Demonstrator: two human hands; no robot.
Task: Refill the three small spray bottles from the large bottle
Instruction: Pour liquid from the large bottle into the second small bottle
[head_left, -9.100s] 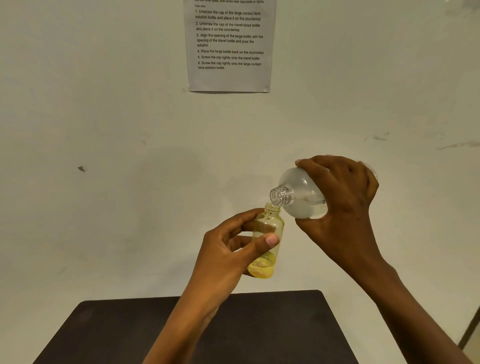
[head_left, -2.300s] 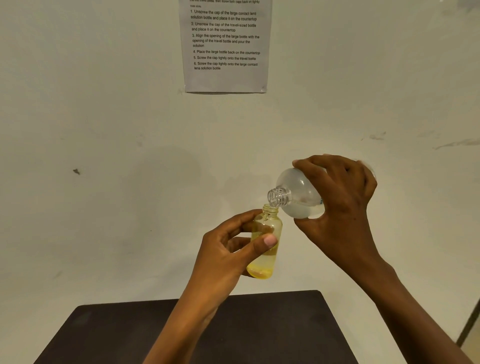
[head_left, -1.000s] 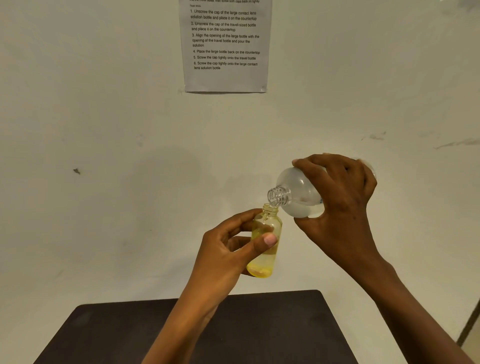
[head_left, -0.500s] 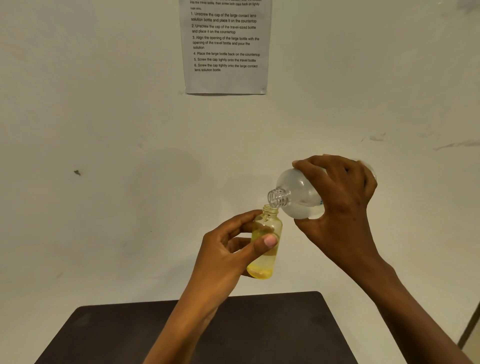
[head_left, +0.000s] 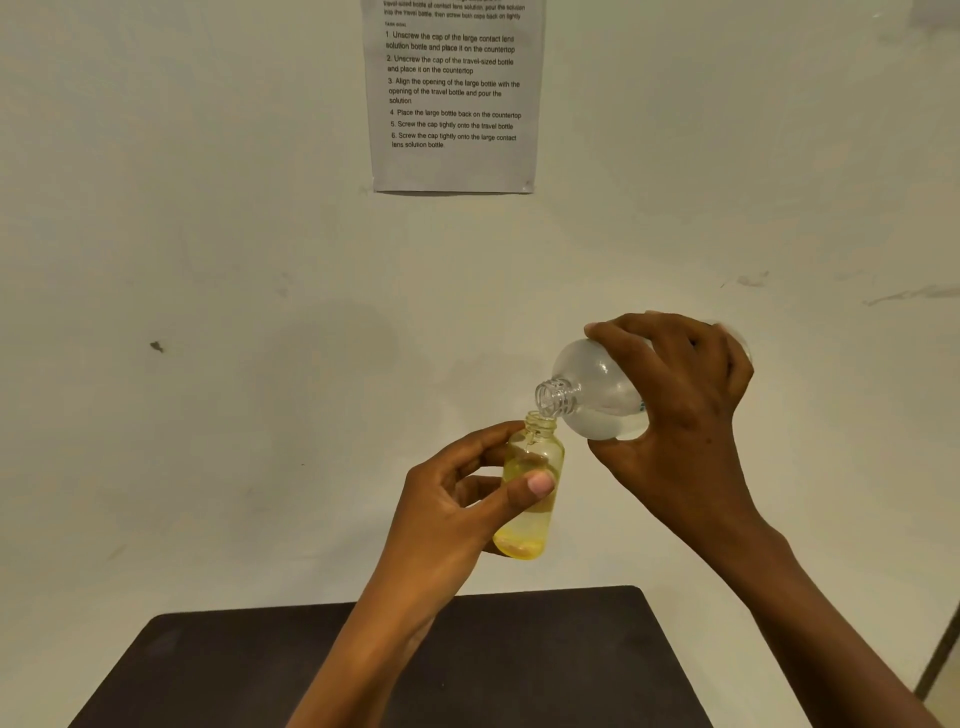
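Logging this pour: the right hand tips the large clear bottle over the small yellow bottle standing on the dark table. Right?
Not quite: in the head view the left hand holds the small yellow bottle up, clear of the dark table. The right hand does tip the large clear bottle over it.

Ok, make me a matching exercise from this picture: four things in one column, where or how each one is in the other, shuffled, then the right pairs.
Things:
1. small yellow bottle
2. large clear bottle
3. printed sheet
4. dark table

Place or state:
A. hangs on the wall
B. tilted, open mouth pointing down, gripped by the right hand
C. nearly upright, uncapped, held by the left hand
D. lies below both hands at the bottom of the view

Pairs: 1-C, 2-B, 3-A, 4-D
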